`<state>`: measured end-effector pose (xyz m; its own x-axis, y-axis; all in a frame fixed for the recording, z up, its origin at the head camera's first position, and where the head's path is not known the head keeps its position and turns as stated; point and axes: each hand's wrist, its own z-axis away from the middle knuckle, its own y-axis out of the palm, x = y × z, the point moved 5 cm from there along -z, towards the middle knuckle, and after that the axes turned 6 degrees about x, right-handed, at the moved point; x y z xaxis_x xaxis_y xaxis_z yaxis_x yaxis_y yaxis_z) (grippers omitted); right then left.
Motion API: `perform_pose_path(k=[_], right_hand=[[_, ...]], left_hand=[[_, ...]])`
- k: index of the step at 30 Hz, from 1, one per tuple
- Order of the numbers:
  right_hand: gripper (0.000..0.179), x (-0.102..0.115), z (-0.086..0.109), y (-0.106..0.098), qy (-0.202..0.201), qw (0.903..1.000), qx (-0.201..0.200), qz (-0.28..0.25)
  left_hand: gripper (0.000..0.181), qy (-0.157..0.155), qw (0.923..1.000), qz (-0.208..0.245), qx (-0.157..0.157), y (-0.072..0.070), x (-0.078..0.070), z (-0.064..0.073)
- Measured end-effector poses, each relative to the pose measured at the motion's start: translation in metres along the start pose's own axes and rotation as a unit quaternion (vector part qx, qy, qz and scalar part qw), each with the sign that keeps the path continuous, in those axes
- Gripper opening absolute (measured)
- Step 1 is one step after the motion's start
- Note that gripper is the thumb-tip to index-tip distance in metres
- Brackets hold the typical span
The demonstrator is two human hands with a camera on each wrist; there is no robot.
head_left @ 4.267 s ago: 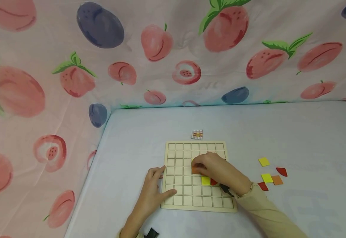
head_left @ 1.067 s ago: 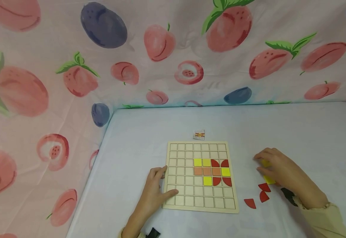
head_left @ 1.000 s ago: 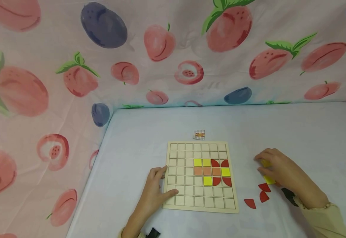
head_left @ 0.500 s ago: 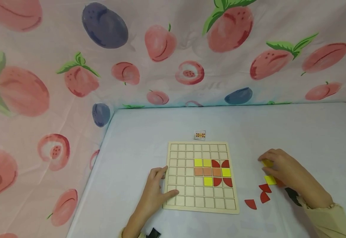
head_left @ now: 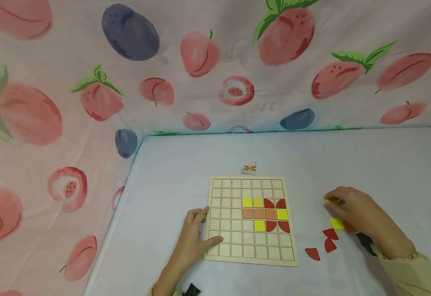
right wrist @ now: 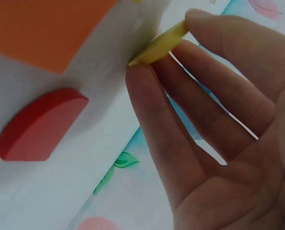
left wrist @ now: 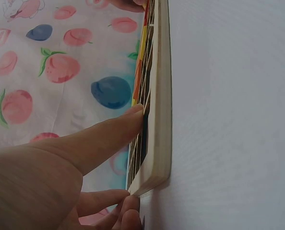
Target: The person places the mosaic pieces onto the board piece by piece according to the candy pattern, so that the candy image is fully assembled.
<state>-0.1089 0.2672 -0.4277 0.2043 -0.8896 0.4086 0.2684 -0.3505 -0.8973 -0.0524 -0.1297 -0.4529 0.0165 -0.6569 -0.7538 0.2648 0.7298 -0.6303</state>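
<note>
In the head view my left hand (head_left: 192, 236) rests at the left edge of a wooden grid board (head_left: 230, 248). Its thumb (left wrist: 116, 127) lies straight on the board's face, and its other fingers touch the side edge. Off to the right, my right hand (head_left: 354, 207) pinches a yellow square tile (right wrist: 161, 45) on edge between thumb and fingertips. Just below that hand lie another yellow tile (head_left: 336, 224) and an orange tile (head_left: 350, 227), partly covered by it. Beside these is a red quarter-round piece (right wrist: 41, 127), near the hand in the right wrist view.
On the board sit yellow squares (head_left: 246, 202), orange squares (head_left: 258, 213) and red quarter-rounds (head_left: 271, 226) in its middle-right cells. More red pieces (head_left: 312, 254) lie between board and right hand. A small printed pattern card (head_left: 249, 168) lies behind the board. Fruit-print cloth (head_left: 197, 102) hangs behind.
My right hand has left the board, where an orange tile now lies, and reached the loose pieces. There it has tilted up a yellow tile in its pinch. My left hand has stayed put.
</note>
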Motion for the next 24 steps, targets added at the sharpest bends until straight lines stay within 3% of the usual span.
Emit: perform_pose_path(k=[3,10,16,24], right_hand=[[0.024,0.001,0.0,-0.001,0.02,0.9997,0.001,-0.012],[0.017,0.002,0.0,-0.003,0.003,0.9997,-0.006,-0.022],[0.021,0.001,-0.002,0.001,0.025,0.9995,0.006,-0.017],[0.022,0.018,-0.002,-0.002,-0.018,0.9995,-0.025,0.004]], left_hand=[[0.086,0.0,1.0,0.0,0.0,0.0,0.0,0.0],[0.085,0.001,1.0,-0.004,-0.002,0.0,0.0,0.001],[0.086,0.001,1.0,0.0,0.001,0.001,0.0,0.0],[0.086,-0.001,1.0,-0.002,0.002,0.001,0.001,-0.001]])
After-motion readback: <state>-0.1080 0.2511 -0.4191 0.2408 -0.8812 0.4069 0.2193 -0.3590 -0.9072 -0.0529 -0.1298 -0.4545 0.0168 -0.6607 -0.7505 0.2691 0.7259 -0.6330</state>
